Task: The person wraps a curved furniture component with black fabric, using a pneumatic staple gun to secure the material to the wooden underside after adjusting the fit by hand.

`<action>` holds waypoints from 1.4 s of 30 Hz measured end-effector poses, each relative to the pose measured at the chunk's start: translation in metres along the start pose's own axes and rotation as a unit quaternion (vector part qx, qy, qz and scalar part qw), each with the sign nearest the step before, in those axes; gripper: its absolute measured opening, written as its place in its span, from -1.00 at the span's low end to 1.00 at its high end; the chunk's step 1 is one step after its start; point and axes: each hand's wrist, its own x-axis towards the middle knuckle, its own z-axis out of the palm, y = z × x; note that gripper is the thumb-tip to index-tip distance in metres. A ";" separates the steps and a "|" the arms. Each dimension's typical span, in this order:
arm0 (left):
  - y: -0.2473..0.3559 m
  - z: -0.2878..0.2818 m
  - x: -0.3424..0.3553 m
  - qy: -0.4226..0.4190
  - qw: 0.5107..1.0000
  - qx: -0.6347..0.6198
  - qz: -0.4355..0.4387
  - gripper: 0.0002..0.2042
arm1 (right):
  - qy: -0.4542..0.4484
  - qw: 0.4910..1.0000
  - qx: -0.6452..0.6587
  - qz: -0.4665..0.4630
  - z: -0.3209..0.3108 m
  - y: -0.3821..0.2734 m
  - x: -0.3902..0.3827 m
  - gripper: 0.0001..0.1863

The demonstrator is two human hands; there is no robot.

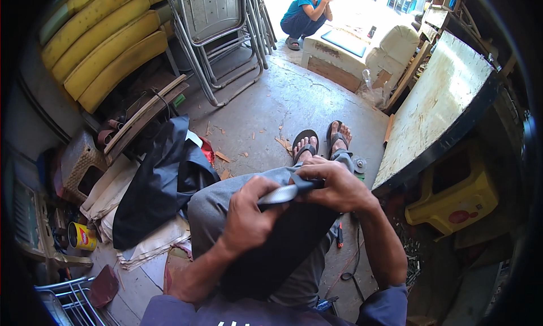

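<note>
The left hand [250, 213] closes its fingers round a blurred silvery piece [277, 196]; the right hand [339, 185] pinches a dark piece [306, 184] against it, above the lap [206, 213]. Leftmost, a black sheet [161, 187] lies over pale cloths [158, 239]; rightward, black material [277, 252] covers the lap; how much is finished, what remains, I can't tell

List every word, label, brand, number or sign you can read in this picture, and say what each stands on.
Yellow can: small printed label; I'm not copying its wording.
Yellow plastic stool: red oval mark; any lettering is too small to read.
Dark shirt: white marks, cut off by the picture's lower edge, unreadable.
</note>
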 end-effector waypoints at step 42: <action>-0.009 0.039 -0.055 0.024 0.894 0.370 0.251 -0.61 | 0.085 0.958 -0.264 -0.079 0.003 -0.033 0.000 -0.72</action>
